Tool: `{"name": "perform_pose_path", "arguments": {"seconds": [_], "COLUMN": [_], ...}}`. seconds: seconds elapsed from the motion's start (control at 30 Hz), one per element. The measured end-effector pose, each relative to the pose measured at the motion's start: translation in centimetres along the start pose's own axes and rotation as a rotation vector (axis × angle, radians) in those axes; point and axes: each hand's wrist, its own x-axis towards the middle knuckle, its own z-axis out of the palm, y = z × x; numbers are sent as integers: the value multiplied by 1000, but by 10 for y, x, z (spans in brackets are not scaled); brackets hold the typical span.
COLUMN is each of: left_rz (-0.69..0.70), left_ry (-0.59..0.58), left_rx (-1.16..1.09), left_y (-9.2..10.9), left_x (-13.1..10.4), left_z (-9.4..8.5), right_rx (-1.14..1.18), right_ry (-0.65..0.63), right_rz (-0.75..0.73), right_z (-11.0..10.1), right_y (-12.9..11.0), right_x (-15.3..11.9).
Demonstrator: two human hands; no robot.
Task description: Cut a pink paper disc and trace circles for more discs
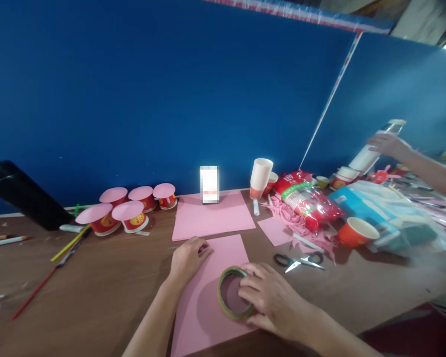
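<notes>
A pink sheet (204, 322) lies on a brown table (96, 297), directly before the wearer. Over it, the right hand (271, 297) grips a tape roll (221, 296) by its right side, fingers reaching into the hole and thumb near the outer edge; whether the roll touches the paper is unclear. The left hand (188, 258) rests on the sheet's upper left edge, fingers bent; I cannot tell whether it pinches the paper or only presses it.

The roll looks light and stiff, probably smooth on its face, so the rim is the sure hold. The sheet seems thin, easily creased and apt to slide; flat pressure near an edge suits it.

Beyond, to the right, lie scissors (299, 261). Farther back are a pink stack (213, 220), five pink-topped cups (130, 210) at left, and a red bag (306, 201) at right. At far right, another person's hand (388, 145) holds a white cylinder (364, 159) before a blue wall (152, 99).
</notes>
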Motion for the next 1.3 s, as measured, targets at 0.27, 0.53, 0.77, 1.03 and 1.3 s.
{"name": "perform_pose_path", "arguments": {"seconds": [0.27,0.53,0.77,1.03,1.3], "left_rz": [30,149,171,236,252], "left_ry": [-70,-180,-210,-91,-207], "left_rx": [-11,206,220,195,212], "left_y": [14,40,62,71,73], "left_x": [-1,-16,-52,-65,-79], "left_z": [4,-13,-10,21,8], "right_rx": [-90,-72,132,21,-53], "right_ry": [129,114,267,365,319], "right_rz": [64,36,278,271,129], "right_z": [13,12,-2,-9,4], "right_y": [21,44,53,45,25], "right_x": [-14,-22,-44,-19,30]}}
